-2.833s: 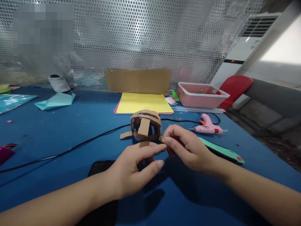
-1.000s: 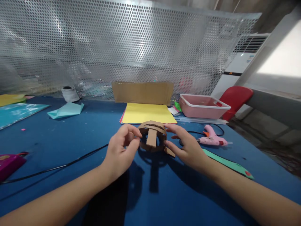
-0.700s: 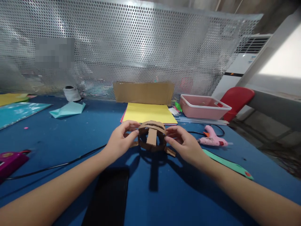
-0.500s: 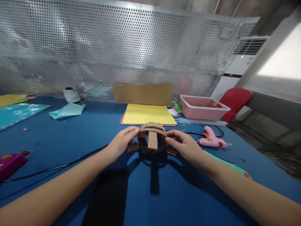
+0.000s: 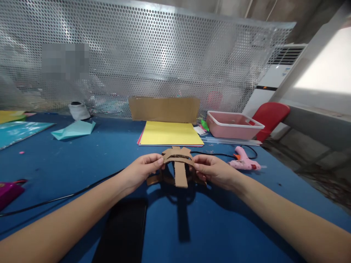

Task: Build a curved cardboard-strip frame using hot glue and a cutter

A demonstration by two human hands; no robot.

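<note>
A ring-shaped cardboard piece (image 5: 181, 174) with flat tabs sticking out around it is held just above the blue table. One tab points toward me and casts a long shadow. My left hand (image 5: 144, 168) pinches its left edge between thumb and fingers. On the opposite edge, my right hand (image 5: 216, 170) grips it the same way, fingers partly hidden behind the cardboard. A pink glue gun (image 5: 245, 160) lies to the right of my right hand. A flat black object (image 5: 120, 230) rests near my left forearm.
Behind the cardboard piece lies a stack of coloured paper (image 5: 170, 133), with a cardboard strip (image 5: 164, 109) standing behind. A pink basket (image 5: 234, 129) is at the back right. Folded light-blue paper (image 5: 74, 130) and a purple object (image 5: 11, 193) lie left; a black cable (image 5: 71, 193) crosses the table.
The cardboard piece has tilted, its front tab now reaching lower and nearer to me. Both hands stay on its sides. The view has shifted slightly, and the green tool by my right forearm is now hidden.
</note>
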